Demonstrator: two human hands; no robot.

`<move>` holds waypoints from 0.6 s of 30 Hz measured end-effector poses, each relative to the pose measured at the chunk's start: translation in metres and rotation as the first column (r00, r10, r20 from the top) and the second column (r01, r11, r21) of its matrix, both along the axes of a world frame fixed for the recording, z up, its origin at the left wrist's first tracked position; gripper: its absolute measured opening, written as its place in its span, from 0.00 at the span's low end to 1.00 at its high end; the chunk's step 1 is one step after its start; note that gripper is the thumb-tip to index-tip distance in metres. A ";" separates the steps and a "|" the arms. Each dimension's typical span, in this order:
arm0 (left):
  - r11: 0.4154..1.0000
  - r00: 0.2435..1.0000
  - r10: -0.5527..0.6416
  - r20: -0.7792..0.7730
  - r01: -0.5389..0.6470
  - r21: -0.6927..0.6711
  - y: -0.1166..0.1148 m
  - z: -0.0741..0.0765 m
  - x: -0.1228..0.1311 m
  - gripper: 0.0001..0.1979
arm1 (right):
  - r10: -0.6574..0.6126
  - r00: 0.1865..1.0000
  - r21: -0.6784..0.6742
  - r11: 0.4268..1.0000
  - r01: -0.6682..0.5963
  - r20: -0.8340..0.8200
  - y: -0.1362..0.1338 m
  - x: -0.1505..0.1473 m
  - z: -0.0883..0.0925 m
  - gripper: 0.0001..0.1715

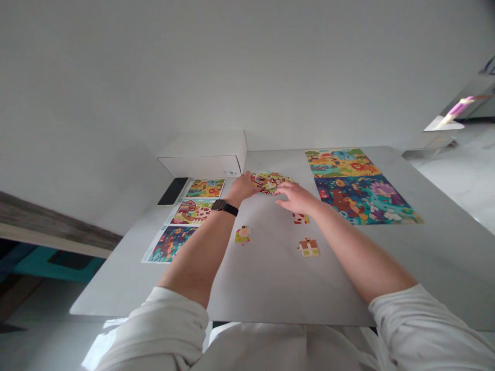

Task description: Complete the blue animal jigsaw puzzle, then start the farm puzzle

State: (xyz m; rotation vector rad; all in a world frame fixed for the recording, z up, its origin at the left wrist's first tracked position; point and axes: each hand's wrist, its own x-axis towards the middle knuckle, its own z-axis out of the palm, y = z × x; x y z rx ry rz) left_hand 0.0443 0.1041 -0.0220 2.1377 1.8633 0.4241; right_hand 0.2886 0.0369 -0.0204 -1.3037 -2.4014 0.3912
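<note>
My left hand (243,186), with a black watch on its wrist, is closed on the left edge of a cluster of joined puzzle pieces (270,181) lying on the white table (270,278). From the right, my right hand (296,197) lies over the same cluster, fingers stretched out and resting on the pieces. Three loose pieces lie nearer to me: a red and white piece (301,219) under my right wrist, a yellow and pink piece (242,235), and an orange and green piece (309,248).
Two finished puzzles (358,185) lie at the right of the table. A sheet with three reference pictures (187,216) lies at the left, with a black phone (172,191) and a white box (204,153) behind it. A wall stands close behind the table.
</note>
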 end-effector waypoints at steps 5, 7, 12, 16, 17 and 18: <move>0.986 1.000 0.002 -0.015 0.001 0.166 -0.002 -0.005 -0.015 0.28 | -0.016 1.000 -0.005 1.000 0.016 0.008 0.004 0.002 -0.005 0.15; 0.972 1.000 -0.005 -0.006 0.007 0.236 -0.006 -0.005 -0.023 0.27 | -0.020 1.000 0.007 1.000 0.020 0.002 0.005 0.003 -0.007 0.14; 0.932 0.997 -0.048 0.062 0.022 0.362 -0.025 0.006 -0.030 0.23 | -0.068 0.996 0.049 0.996 0.070 -0.051 0.005 0.000 -0.005 0.13; 0.917 0.995 -0.087 0.057 0.058 0.395 -0.038 0.014 -0.026 0.24 | -0.131 0.984 0.050 0.989 0.138 -0.124 0.005 -0.001 -0.001 0.14; 0.925 0.997 -0.068 0.030 0.051 0.377 -0.039 0.014 -0.026 0.25 | -0.148 0.980 0.039 0.987 0.154 -0.131 0.005 0.000 0.000 0.14; 0.939 0.999 -0.037 -0.004 0.036 0.341 -0.039 0.012 -0.026 0.26 | -0.167 0.977 0.026 0.985 0.172 -0.133 0.005 0.000 0.000 0.14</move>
